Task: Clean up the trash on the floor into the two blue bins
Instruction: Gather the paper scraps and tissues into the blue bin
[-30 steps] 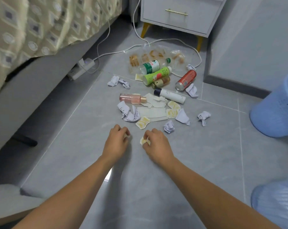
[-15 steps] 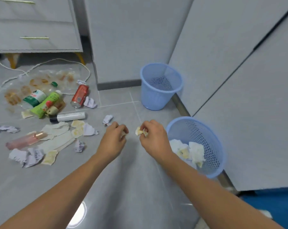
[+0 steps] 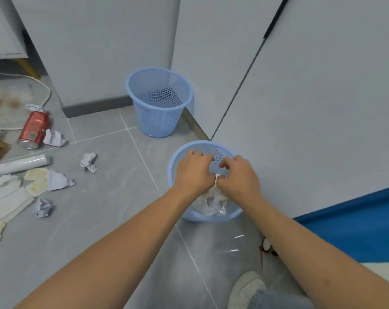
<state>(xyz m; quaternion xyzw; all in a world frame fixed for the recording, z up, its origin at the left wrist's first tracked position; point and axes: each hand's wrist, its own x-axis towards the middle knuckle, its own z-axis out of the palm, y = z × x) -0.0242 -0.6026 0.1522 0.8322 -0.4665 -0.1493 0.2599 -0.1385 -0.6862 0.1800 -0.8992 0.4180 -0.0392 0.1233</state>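
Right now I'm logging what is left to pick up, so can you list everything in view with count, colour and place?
near bin: one, blue mesh, by the cupboard, under both hands, crumpled paper inside
far bin: one, blue mesh, in the corner; no trash shows inside
soda can: one, red, lying on its side at far left
white tube: one, white with dark cap, lying below the can
crumpled paper balls: about four, white, scattered on the left floor
flat wrappers: several, cream and white, at the left edge
cable: one, white, upper left
shoe: one, white, bottom edge
left hand: fingers curled, over the near bin
right hand: fingers curled, over the near bin
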